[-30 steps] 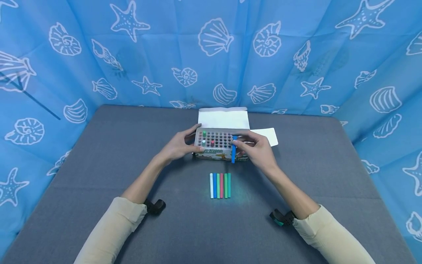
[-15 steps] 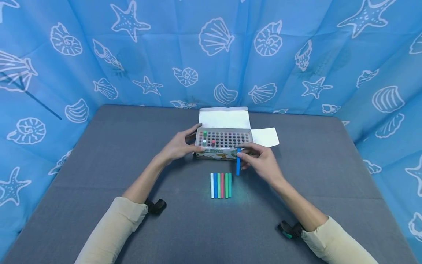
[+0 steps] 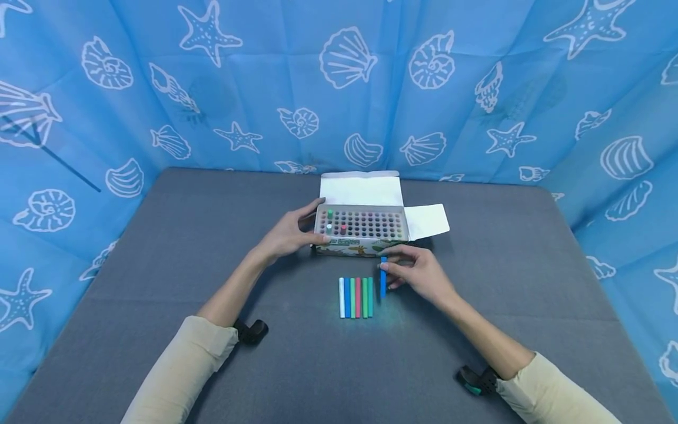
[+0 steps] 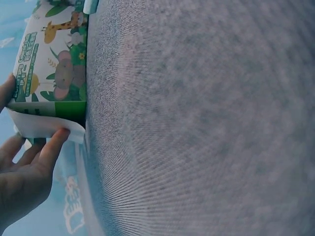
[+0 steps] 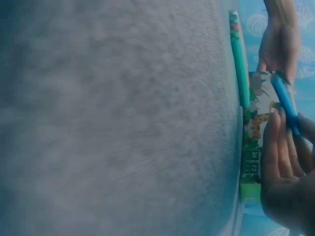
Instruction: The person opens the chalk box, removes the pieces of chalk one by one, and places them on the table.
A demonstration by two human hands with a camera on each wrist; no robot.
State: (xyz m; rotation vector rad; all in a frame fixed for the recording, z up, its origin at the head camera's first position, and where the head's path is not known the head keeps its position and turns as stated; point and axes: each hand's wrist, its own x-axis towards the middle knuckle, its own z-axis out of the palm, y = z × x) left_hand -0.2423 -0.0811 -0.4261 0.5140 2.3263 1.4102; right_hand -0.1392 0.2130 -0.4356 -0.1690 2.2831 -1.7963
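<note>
An opened cardboard chalk box point(image 3: 354, 248) with animal pictures stands near the table's far side. Its holed insert holds a green, a white and a red chalk in the left part. My left hand point(image 3: 288, 232) grips the box's left end, thumb on the front, other fingers against the white end flap point(image 4: 47, 125). In front of the box, my right hand point(image 3: 421, 272) pinches a blue chalk stick point(image 3: 383, 282) between thumb and fingers. That stick is just right of a row of chalks, from the white chalk point(image 3: 341, 298) to the teal chalk point(image 3: 371, 298).
Behind the box its white lid point(image 3: 361, 190) is folded back, and a side flap point(image 3: 426, 221) sticks out at the right. Grey cloth covers the table point(image 3: 318, 365). A blue curtain point(image 3: 265, 82) with shell prints hangs round the far side and both sides.
My right hand has brought the blue chalk from over the box's right part down towards the row's right end. The left hand stays at the box.
</note>
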